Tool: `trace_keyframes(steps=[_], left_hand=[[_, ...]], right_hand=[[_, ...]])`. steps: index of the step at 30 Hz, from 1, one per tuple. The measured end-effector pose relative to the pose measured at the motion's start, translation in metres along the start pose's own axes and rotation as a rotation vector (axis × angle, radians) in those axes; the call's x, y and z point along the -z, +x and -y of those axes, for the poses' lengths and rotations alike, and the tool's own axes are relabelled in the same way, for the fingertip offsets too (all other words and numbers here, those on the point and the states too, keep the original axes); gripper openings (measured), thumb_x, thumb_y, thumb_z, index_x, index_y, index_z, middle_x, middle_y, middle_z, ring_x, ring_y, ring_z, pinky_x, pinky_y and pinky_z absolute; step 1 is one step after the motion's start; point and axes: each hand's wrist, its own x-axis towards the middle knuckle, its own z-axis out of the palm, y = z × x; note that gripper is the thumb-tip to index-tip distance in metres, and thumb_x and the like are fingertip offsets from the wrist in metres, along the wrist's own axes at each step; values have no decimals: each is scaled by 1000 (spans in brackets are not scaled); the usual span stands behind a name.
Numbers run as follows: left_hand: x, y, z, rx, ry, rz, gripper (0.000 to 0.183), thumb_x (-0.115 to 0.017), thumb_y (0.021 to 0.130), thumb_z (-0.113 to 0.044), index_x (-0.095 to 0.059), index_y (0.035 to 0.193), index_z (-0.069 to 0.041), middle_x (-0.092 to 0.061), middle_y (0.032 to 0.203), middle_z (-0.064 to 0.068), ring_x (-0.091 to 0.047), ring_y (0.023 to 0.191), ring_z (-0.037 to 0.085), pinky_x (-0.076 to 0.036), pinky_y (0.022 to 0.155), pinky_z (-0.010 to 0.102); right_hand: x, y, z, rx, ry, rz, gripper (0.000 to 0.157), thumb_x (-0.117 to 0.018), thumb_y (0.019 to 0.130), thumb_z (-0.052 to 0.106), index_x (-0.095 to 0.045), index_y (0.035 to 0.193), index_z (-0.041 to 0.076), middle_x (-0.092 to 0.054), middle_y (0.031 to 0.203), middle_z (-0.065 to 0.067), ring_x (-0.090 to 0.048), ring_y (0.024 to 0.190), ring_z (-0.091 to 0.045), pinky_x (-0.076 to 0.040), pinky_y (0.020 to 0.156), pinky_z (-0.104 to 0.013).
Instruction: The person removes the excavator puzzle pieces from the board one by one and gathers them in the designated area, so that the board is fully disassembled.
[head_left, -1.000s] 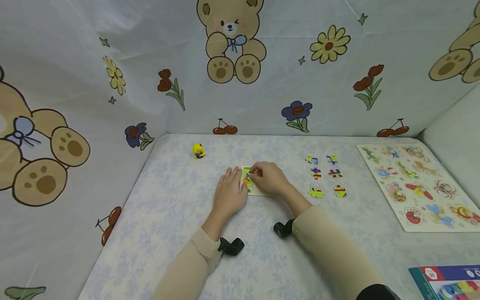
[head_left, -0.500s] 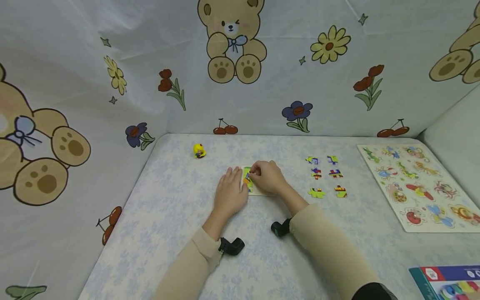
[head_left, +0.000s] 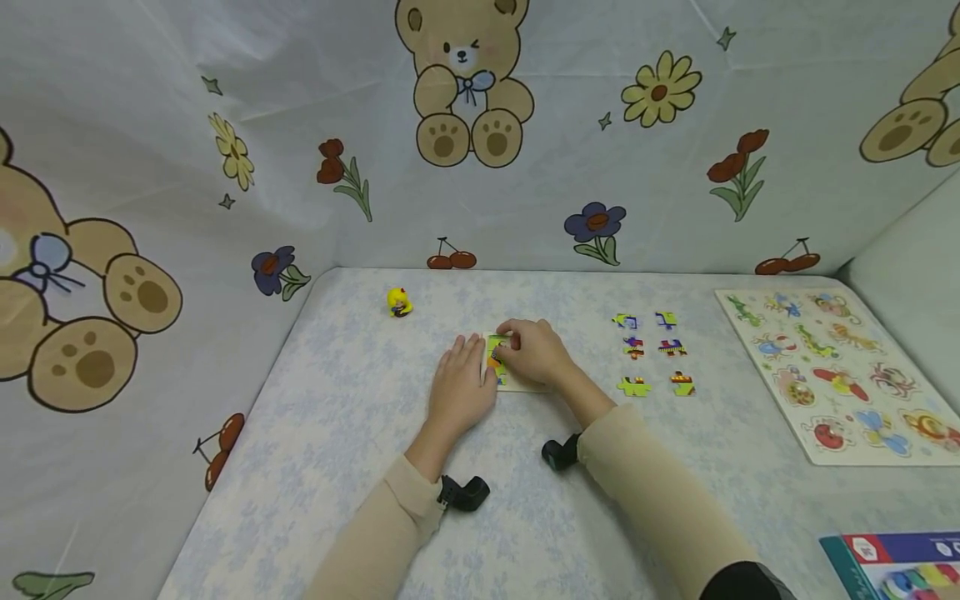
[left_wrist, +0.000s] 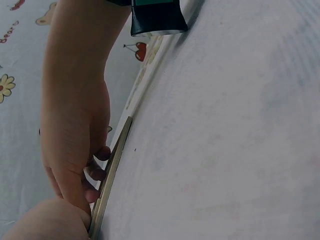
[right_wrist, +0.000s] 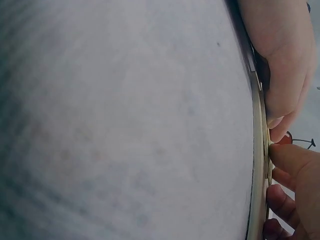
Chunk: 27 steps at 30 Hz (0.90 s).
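Observation:
A small puzzle board (head_left: 493, 342) with a bright green and orange picture lies mid-table, partly hidden by both hands. My left hand (head_left: 463, 387) rests along its left side, palm down and fingers straight. From the right, my right hand (head_left: 536, 354) reaches over the board, its thumb and index finger pinching a small puzzle piece (head_left: 494, 353) against the picture. That piece is mostly covered by the fingers. In the right wrist view the right hand (right_wrist: 300, 182) has its fingertips at the board's thin edge (right_wrist: 257, 160).
Several loose puzzle pieces (head_left: 633, 386) lie in two columns right of the hands. A yellow-haired figurine (head_left: 399, 302) stands at the back left. On the right are a large animal picture board (head_left: 847, 375) and a colourful box (head_left: 892, 546) at the front corner.
The right fingertips have shifted slightly over the board, and the blue patch seen beside them a second ago is now mostly covered. My left hand has stayed in place.

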Motion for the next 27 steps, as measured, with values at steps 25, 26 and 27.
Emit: trace_keyframes(steps=[25,26,27], left_hand=[[-1,0,-1,4,-8,-7,57,-41,101,-37,-39,153,-12,-34,162,2,-21,154,24,-17,126,45],[-1,0,-1,2,-9,-7,57,-41,101,-37,-39,153,-12,-34,162,2,-21,154,24,-17,126,45],[-1,0,-1,2,-9,-7,58,-42,101,-37,-40,153,-12,-34,162,2,-21,154,24,-17,126,45]], right_hand=[[2,-1,-2,30,22,-10,24,-72,90,38,-68,93,14,-58,81,-2,-49,79,-20,-39,67,-31],[2,-1,-2,32,28,-14,23,-72,90,37,-68,93,14,-58,81,-2,-50,79,-19,-40,67,-31],[1,-1,-2,31,34,-15,23,-72,90,36,-68,92,14,-59,81,-2,-50,78,-19,-40,67,-30]])
